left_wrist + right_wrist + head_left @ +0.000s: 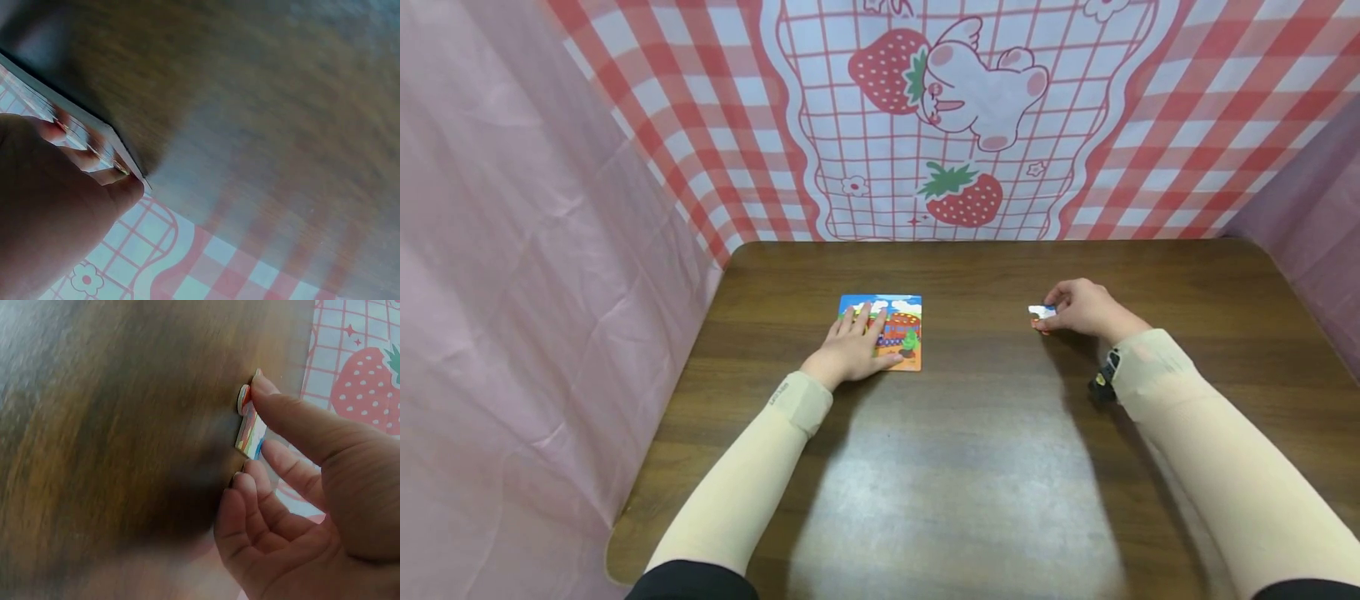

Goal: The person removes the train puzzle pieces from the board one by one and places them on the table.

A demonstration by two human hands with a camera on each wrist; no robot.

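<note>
Tbl [958,450] has glare nr btm ctr; wrist pics dim, blurry.

Puzzle board [898,328] on the table [962,425], puzzle piece [1040,312] right of the board, cloth [880,150] behind both.

Cream sleeves [741,483], black upper sleeves [694,582]

Tabletop [962,467]: wood-grained, smooth, glossy under the light. Picture board [907,328]: printed face, card-like to my eye. Side curtain [512,292]: creased cloth. Left sleeve [737,483]: matt fabric.
</note>
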